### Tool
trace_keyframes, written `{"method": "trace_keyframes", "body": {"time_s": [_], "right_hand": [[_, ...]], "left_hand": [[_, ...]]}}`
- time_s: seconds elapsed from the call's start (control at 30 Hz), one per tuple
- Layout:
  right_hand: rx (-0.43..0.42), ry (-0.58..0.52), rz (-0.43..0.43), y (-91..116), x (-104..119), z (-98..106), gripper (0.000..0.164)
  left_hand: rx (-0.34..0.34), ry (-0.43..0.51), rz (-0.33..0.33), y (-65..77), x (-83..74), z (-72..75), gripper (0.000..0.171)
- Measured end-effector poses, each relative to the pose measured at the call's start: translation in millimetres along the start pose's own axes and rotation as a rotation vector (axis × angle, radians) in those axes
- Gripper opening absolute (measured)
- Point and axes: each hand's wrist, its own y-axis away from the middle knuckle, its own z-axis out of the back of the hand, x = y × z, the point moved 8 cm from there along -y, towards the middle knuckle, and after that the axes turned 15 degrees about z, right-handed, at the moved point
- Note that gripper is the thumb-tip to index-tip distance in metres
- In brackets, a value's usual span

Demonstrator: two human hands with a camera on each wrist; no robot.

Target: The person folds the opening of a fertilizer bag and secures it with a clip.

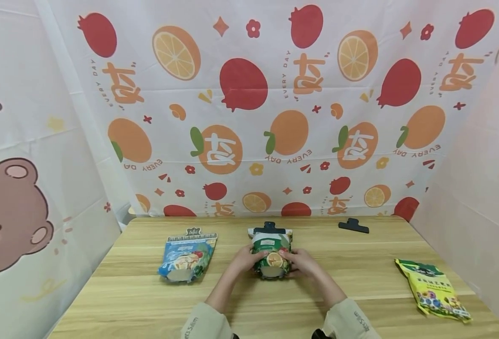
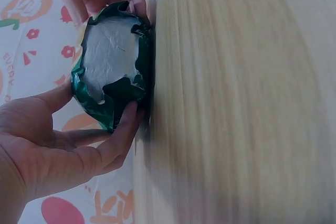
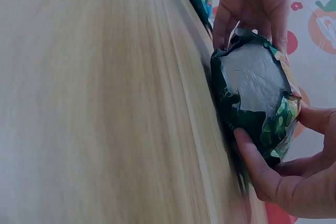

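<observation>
Pale fabric sleeves (image 1: 207, 322) with dark lettering are seen closest, and past them a green, fruit-printed, glossy bag (image 1: 269, 246) is held on the light wood-grain desk (image 1: 147, 310) between the left hand (image 1: 243, 260) and the right hand (image 1: 304, 263). Each grip is narrowed on one side of it, thumb laid over the front, fingers curled round the edge; neither hand is nearer, since it is touched by both. Its long axis is pointed away from the person, the crumpled base turned toward the sleeves and a flat black clip (image 1: 269, 230) set across the top, just beyond the grip and touched by neither hand. Beyond and right of the grip, nearer the right hand, a loose black plastic clip (image 1: 353, 226) is seen; left of the grip, a blue printed bag (image 1: 185, 261) is laid.
</observation>
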Motion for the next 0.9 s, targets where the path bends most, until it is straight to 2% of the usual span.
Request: {"method": "trace_keyframes", "body": {"time_s": [0.27,0.53,0.9], "right_hand": [[0.003,0.000,-0.016,0.5,-1.9,8.2,0.059],[-0.001,0.009,-0.014,4.0,-0.8,16.8,0.058],[0.019,-0.016,-0.017,6.0,-2.4,25.0,0.063]], "left_hand": [[-0.014,0.005,-0.001,-2.6,0.2,-7.0,0.059],[-0.018,0.050,0.026,-4.9,0.6,-14.7,0.059],[-0.029,0.042,0.041,-5.9,-2.3,-23.3,0.061]]}}
